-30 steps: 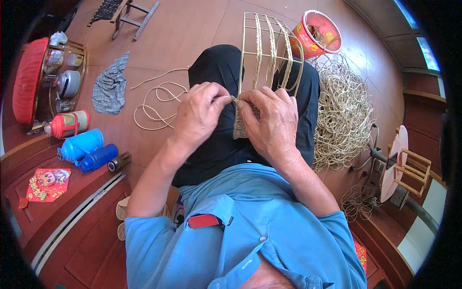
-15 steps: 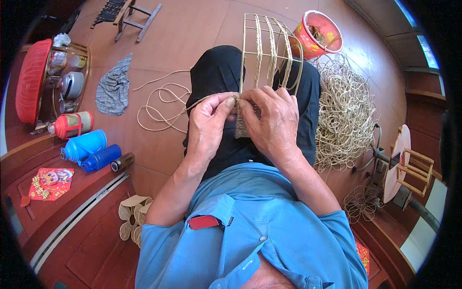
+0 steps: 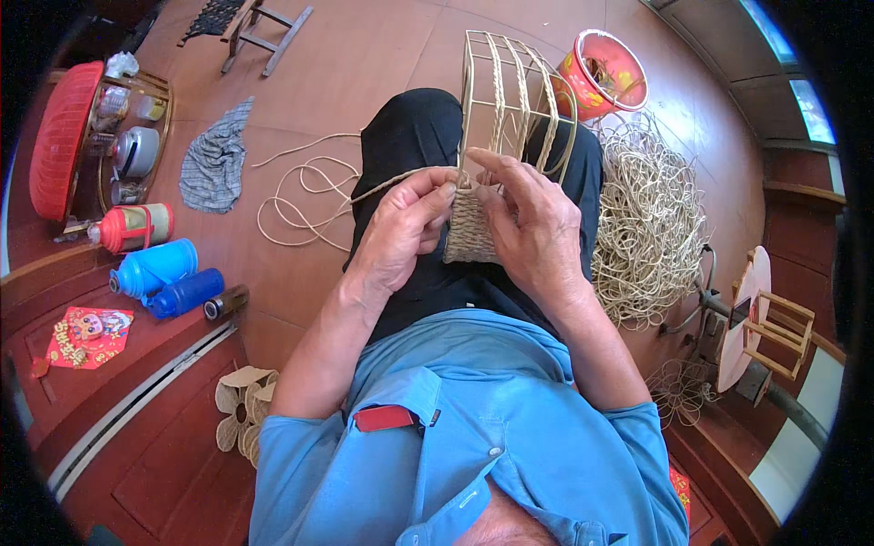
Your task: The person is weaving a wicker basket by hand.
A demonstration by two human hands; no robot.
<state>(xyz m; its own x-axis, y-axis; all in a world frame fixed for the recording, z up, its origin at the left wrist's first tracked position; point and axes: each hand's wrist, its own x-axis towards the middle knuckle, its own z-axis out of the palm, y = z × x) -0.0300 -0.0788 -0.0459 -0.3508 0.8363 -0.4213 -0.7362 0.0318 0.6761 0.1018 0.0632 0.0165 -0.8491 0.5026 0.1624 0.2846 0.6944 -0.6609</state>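
A half-woven basket (image 3: 472, 232) rests across my lap, its near end covered in tight weave and its far end bare wire frame with a few lengthwise cords. My left hand (image 3: 405, 223) pinches a pale twisted cord (image 3: 369, 193) between thumb and fingers at the frame's left edge. From there the cord trails to loose loops on the floor. On the basket's upper side is my right hand (image 3: 535, 218), its forefinger reaching to the left edge wire and its thumb by the weave. Its other fingers are partly hidden.
A large heap of cord (image 3: 646, 227) lies right of my knees, below a red bucket (image 3: 603, 73). Flasks (image 3: 159, 268) and a grey cloth (image 3: 217, 159) are on the left. A round-topped stand (image 3: 742, 318) is at the right.
My right hand has shifted back from the pinch point, its forefinger now stretched along the edge and more weave showing. My left hand still pinches the cord. The basket has tilted slightly.
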